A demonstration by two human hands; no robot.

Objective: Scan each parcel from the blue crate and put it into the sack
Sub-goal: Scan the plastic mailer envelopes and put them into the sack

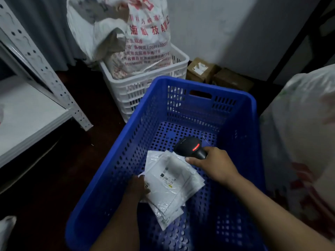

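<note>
A blue perforated crate [116,154] fills the lower middle of the head view. Inside it lie a few white plastic parcels [172,180] with printed labels, stacked loosely. My left hand [137,187] is down in the crate and grips the left edge of the top parcel. My right hand [215,163] holds a black barcode scanner [190,147] with a red light glowing, its head pointed down at the parcels' far end. A white woven sack [148,33] with red print stands open in a white crate behind.
The white slatted crate [179,69] holding the sack is just beyond the blue crate. Brown cardboard boxes [201,69] lie against the back wall. A white metal shelf [27,113] is at left. Another white bag [304,124] bulges at right.
</note>
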